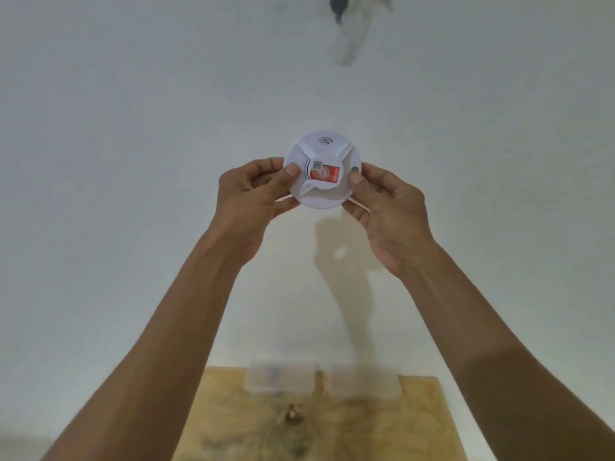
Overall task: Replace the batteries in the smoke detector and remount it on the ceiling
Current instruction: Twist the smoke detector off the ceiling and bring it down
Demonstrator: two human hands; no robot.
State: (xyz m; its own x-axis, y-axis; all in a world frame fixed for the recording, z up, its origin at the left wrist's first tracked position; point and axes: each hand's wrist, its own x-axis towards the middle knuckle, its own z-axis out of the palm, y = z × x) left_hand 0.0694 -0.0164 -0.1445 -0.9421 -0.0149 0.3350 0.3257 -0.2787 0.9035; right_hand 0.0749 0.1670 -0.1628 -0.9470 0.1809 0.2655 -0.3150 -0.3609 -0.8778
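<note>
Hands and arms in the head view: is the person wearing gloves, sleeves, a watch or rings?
Nothing worn is visible. The left hand and right hand are bare, with no gloves, and no rings show on the fingers. Both forearms are uncovered to the frame edge: no sleeves, watch or bands.

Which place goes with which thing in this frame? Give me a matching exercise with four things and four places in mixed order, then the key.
Things:
1. smoke detector
2. left hand
3. wooden board
4. dark mark

Places:
A. bottom of the view, below the arms
B. centre of the view, gripped by both hands
C. top edge of the view, on the white surface
D. on the detector's left rim, thumb on its face

Pairs: 1-B, 2-D, 3-A, 4-C. The right hand grips the opposite rim.
</note>
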